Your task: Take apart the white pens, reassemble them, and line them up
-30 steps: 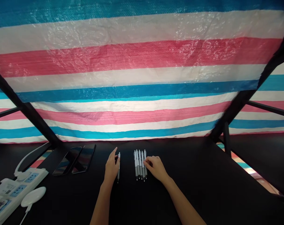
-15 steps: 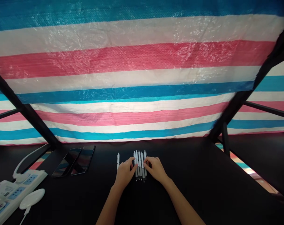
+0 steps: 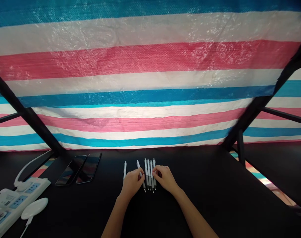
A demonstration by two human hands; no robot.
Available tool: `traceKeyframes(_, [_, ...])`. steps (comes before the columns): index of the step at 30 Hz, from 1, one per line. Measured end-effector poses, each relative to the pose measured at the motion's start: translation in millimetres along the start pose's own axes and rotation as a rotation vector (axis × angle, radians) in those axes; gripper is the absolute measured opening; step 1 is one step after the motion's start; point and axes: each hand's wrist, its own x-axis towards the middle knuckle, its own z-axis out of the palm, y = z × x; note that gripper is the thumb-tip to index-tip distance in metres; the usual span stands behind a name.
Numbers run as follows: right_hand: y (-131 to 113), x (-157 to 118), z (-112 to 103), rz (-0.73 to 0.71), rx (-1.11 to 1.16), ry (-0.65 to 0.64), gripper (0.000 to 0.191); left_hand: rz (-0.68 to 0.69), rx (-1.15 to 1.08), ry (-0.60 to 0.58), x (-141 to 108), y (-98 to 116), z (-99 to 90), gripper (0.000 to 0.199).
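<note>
Between finger and thumb my left hand (image 3: 133, 181) pinches a white pen (image 3: 138, 164), which leans with its top to the left and its dark tip toward me. To its right, several white-and-grey pens (image 3: 149, 173) lie side by side in a row on the black table. My right hand (image 3: 165, 178) has its fingertips closed at the row's right edge, on the outermost pen (image 3: 154, 163). Another pen (image 3: 125, 168) lies alone left of my left hand, its lower part hidden by that hand.
Two dark phones (image 3: 71, 170) (image 3: 89, 168) lie at the left of the table (image 3: 202, 185). Nearer me on the left are a white power strip (image 3: 21, 201) with plugs and a round white charger (image 3: 34, 208). Black frame bars (image 3: 249, 115) and a striped sheet (image 3: 145, 124) stand behind.
One pen has come away from the row's left side, tilted leftward in my left hand, leaving a gap at its top. My right hand stays at the row's right edge.
</note>
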Motion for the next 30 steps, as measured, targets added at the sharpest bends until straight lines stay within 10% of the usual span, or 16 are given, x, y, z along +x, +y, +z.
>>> traceKeyframes(6, [-1,0,-2,-0.012,0.002,0.024,0.017,-0.106,-0.431,0.154,5,-10,4.4,0.018])
traceKeyframes(15, [-13,-4,0,-0.073,0.079,0.085,0.027,-0.160,-1.103,0.278,8,10,14.7,0.080])
traceKeyframes(30, [-14,-2,5,0.001,0.153,-0.044,0.035,-0.175,-1.286,0.276,9,4,3.4,0.050])
